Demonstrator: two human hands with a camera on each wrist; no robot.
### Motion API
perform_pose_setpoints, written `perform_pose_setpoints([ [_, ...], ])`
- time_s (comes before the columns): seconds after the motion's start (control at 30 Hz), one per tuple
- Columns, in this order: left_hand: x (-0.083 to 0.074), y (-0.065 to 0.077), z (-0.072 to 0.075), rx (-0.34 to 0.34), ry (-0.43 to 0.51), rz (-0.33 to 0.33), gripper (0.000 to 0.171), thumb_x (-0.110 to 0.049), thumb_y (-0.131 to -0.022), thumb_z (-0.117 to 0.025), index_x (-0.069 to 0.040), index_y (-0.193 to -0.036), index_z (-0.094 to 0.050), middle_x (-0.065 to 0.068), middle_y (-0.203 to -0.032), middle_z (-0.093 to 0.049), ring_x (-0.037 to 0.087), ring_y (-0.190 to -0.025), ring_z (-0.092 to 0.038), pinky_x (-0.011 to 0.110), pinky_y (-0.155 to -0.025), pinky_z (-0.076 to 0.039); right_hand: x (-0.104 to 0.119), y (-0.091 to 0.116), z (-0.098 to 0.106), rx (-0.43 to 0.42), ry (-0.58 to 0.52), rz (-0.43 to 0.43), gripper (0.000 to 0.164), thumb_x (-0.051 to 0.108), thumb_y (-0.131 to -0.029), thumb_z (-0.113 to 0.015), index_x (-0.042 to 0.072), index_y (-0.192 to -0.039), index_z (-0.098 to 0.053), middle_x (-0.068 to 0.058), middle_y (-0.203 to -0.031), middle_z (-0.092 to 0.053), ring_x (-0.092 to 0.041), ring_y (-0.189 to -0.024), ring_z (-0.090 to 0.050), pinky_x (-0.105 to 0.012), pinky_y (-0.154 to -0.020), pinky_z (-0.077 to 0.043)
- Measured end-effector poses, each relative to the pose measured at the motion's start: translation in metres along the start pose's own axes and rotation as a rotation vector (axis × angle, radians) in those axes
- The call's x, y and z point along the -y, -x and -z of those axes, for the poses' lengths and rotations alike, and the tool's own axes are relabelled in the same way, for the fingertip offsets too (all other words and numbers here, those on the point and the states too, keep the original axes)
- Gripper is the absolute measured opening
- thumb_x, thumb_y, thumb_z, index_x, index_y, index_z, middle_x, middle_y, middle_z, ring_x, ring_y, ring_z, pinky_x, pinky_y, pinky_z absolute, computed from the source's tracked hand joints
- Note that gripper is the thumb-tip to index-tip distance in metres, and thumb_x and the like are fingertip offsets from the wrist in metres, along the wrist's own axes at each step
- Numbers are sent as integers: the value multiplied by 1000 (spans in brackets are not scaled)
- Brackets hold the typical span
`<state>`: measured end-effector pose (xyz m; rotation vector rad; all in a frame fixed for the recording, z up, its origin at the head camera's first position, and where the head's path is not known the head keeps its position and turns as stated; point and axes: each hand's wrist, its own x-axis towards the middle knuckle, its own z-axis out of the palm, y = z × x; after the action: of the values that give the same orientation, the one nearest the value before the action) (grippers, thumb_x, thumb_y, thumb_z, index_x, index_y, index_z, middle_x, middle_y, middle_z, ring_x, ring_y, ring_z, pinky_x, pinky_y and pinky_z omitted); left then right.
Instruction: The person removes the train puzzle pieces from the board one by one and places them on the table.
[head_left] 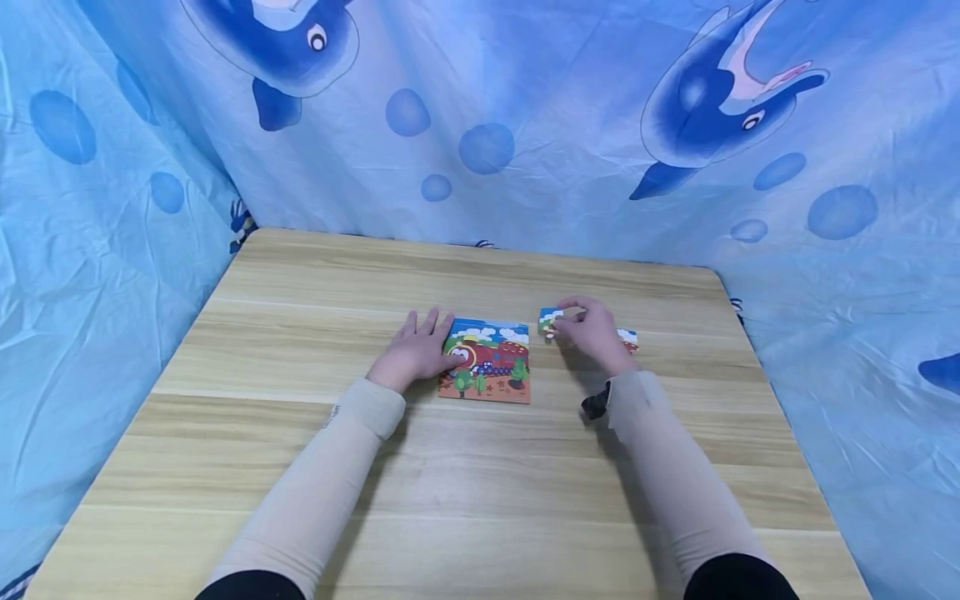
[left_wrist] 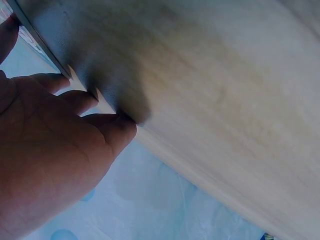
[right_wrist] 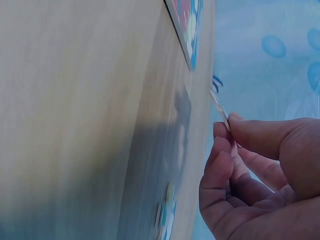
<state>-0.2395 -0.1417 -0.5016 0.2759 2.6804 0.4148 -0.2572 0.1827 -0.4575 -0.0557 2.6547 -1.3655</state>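
Observation:
A square picture puzzle (head_left: 491, 385) with a red train, trees and clouds lies on the table. My left hand (head_left: 415, 354) rests at its left side, fingers spread and thumb over the picture; the left wrist view shows its fingertips (left_wrist: 125, 122) on the wood beside the board's edge. To the right of the puzzle, my right hand (head_left: 592, 333) pinches a small puzzle piece (head_left: 547, 320) printed with blue sky and white cloud. The right wrist view shows that piece (right_wrist: 220, 107) nearly edge-on, raised off the table between thumb and fingers. Further right lie loose puzzle pieces (head_left: 628, 337), partly hidden by my hand.
The wooden table (head_left: 480, 500) has a light grain and rounded far corners. Behind it and along both sides hangs a blue curtain (head_left: 570, 200) with dolphins and bubbles. A dark object (head_left: 596, 403) sits at my right wrist.

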Motion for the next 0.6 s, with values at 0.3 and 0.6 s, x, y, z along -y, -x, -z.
perform_pose_setpoints([
  [0.3,-1,2,1,1,6,10,99,-75,-93,-47,-26,-164,1,8,-169,10,44,-149,16,59,-119,-3,-8,0,9,42,63,-88,32,16,-97,-71,9,-127,-65,-14,-108,-67,-28,-93,-63,-43,-80,-51],
  [0.6,-9,13,8,-8,24,-8,98,-72,-95,-49,-22,-165,-3,11,-169,6,45,-149,15,59,-119,-2,-4,-3,-3,41,174,-61,41,16,-91,-78,5,-127,-64,-15,-106,-67,-29,-91,-64,-44,-79,-53],
])
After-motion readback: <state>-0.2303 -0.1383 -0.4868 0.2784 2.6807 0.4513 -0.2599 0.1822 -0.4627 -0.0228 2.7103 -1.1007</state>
